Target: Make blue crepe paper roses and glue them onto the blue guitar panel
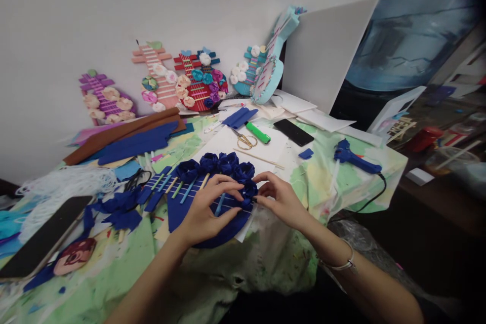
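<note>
A dark blue guitar-shaped craft piece (228,228) lies flat on the table, with white string lines and small coloured sticks across it. Several dark blue crepe-paper flowers (229,162) curve along its far side. At its right edge, one blue paper flower (249,191) sits between my hands. My left hand (207,210) lies over the guitar body, thumb and fingers apart, fingertips at the flower's left side. From the right, my right hand (281,198) has its thumb and fingers closed on the flower's edge. Part of that flower is hidden by my fingers.
Beyond the guitar are gold scissors (246,140), a green marker (258,132), a wooden stick (258,159) and a black phone (293,132). A corded blue glue gun (357,157) lies right. Finished paper guitars (193,83) lean on the wall. Another phone (45,235) is left.
</note>
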Demonstrator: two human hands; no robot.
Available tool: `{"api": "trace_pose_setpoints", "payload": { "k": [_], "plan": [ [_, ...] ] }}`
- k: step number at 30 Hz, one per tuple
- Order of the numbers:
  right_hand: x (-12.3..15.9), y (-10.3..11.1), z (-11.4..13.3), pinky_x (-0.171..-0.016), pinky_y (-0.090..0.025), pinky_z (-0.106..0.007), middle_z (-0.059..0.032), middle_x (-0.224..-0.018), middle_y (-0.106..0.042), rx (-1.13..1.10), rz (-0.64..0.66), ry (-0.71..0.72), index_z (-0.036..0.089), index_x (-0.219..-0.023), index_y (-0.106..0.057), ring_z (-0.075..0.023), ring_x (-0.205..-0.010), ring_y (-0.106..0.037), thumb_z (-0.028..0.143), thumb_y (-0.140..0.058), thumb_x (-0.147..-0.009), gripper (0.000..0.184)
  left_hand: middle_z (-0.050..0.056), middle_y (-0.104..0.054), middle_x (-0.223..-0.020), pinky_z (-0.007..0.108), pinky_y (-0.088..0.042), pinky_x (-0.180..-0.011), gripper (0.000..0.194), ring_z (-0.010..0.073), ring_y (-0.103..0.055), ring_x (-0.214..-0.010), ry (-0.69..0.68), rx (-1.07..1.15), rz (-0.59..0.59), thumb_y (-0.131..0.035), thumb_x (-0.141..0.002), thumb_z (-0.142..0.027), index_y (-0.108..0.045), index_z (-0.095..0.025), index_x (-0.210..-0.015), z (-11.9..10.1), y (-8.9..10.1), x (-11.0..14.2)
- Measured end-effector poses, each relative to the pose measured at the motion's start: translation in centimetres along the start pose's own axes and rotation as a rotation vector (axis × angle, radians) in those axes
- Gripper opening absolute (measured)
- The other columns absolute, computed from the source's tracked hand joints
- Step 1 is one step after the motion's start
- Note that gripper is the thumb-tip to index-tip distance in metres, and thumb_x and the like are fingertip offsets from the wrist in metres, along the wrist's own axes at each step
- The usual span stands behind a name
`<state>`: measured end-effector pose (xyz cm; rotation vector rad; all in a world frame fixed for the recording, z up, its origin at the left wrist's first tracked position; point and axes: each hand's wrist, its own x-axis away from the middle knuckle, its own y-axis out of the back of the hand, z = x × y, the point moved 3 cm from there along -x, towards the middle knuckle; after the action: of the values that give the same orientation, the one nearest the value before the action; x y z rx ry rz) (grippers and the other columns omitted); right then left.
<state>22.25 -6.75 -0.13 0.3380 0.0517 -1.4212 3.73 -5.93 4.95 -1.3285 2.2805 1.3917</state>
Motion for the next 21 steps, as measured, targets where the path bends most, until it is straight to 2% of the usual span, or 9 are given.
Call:
{"api": "trace_pose_setpoints", "payload": {
  "k": [4, 6, 7, 9, 10, 12, 15, 18, 21],
  "plan": [
    [0.2, 0.9, -0.4, -0.065, -0.05, -0.028, -0.0049, -0.099, -0.061, -0.042, -0.028, -0.03, 0.021, -0.102, -0.054, -0.0132, -0.073, -0.061, 0.024, -0.064, -0.077, 0.028, 0.004, -0.069, -0.082, 0.032, -0.047, -0.077, 0.015, 0.018, -0.063, -0.08, 0.157, -0.213, -0.233, -0.057, -0.083, -0.024, -0.063, -0.02, -0.096, -0.7, 1.7, 1.5],
    [0.2, 1.7, -0.9, -0.064, -0.05, -0.029, -0.0054, -0.099, -0.061, -0.082, -0.072, -0.042, 0.02, -0.101, -0.054, -0.0137, -0.072, -0.061, 0.028, -0.061, -0.08, 0.024, 0.002, -0.066, -0.069, 0.029, -0.045, -0.064, 0.019, 0.0167, -0.061, -0.063, 0.41, -0.49, -0.453, -0.053, -0.084, -0.035, -0.062, -0.02, -0.077, -1.0, 3.4, 3.6],
    [0.2, 2.2, -1.3, -0.063, -0.05, -0.029, -0.0053, -0.096, -0.062, -0.097, -0.097, -0.046, 0.02, -0.1, -0.055, -0.014, -0.071, -0.061, 0.03, -0.059, -0.081, 0.022, 0.001, -0.063, -0.06, 0.029, -0.042, -0.059, 0.028, 0.0177, -0.06, -0.058, 0.569, -0.619, -0.479, -0.051, -0.084, -0.042, -0.06, -0.021, -0.069, -0.9, 4.1, 4.8],
    [0.0, 2.9, -2.1, -0.063, -0.049, -0.029, -0.0033, -0.083, -0.062, -0.1, -0.143, -0.057, 0.019, -0.099, -0.055, -0.0145, -0.068, -0.061, 0.032, -0.055, -0.083, 0.02, 0.002, -0.06, -0.05, 0.031, -0.04, -0.054, 0.042, 0.0219, -0.06, -0.053, 0.956, -0.667, -0.4, -0.046, -0.081, -0.057, -0.056, -0.022, -0.059, -0.2, 5.2, 7.5],
    [-0.2, 3.1, -2.5, -0.062, -0.048, -0.03, -0.0019, -0.076, -0.062, -0.093, -0.161, -0.065, 0.019, -0.098, -0.055, -0.0146, -0.066, -0.06, 0.032, -0.054, -0.084, 0.019, 0.002, -0.061, -0.049, 0.031, -0.041, -0.052, 0.047, 0.0228, -0.061, -0.051, 1.128, -0.557, -0.303, -0.044, -0.079, -0.062, -0.056, -0.022, -0.058, 0.5, 5.3, 8.7],
    [-0.5, 3.3, -3.2, -0.062, -0.047, -0.03, -0.0007, -0.069, -0.061, -0.072, -0.186, -0.075, 0.018, -0.096, -0.055, -0.0143, -0.062, -0.058, 0.033, -0.053, -0.085, 0.019, 0.003, -0.061, -0.045, 0.031, -0.042, -0.048, 0.049, 0.0228, -0.059, -0.043, 1.309, -0.358, -0.215, -0.045, -0.077, -0.067, -0.058, -0.021, -0.065, 1.4, 5.0, 10.4],
    [-0.7, 3.2, -3.8, -0.061, -0.047, -0.03, -0.0027, -0.073, -0.063, -0.06, -0.206, -0.066, 0.018, -0.094, -0.056, -0.014, -0.061, -0.058, 0.036, -0.053, -0.085, 0.02, 0.002, -0.061, -0.044, 0.028, -0.039, -0.038, 0.045, 0.0208, -0.055, -0.037, 1.318, 0.015, -0.244, -0.061, -0.069, -0.061, -0.06, -0.019, -0.084, 2.5, 3.5, 10.9],
    [-0.4, 3.1, -3.7, -0.063, -0.048, -0.03, -0.0046, -0.081, -0.063, -0.094, -0.203, -0.032, 0.018, -0.095, -0.056, -0.0144, -0.065, -0.06, 0.037, -0.054, -0.085, 0.022, 0.003, -0.067, -0.059, 0.026, -0.044, -0.037, 0.058, 0.0172, -0.056, -0.04, 1.178, 0.39, -0.451, -0.076, -0.058, -0.05, -0.057, -0.017, -0.102, 3.2, 2.4, 10.1],
    [0.1, 3.4, -3.3, -0.07, -0.05, -0.031, -0.0061, -0.094, -0.062, -0.175, -0.261, 0.029, 0.019, -0.097, -0.055, -0.0147, -0.074, -0.062, 0.038, -0.056, -0.085, 0.023, 0.001, -0.066, -0.064, 0.027, -0.05, -0.04, 0.062, 0.0142, -0.056, -0.041, 0.939, 0.407, -0.58, -0.079, -0.059, -0.043, -0.056, -0.016, -0.11, 4.1, 3.2, 8.5]
  ]
}}
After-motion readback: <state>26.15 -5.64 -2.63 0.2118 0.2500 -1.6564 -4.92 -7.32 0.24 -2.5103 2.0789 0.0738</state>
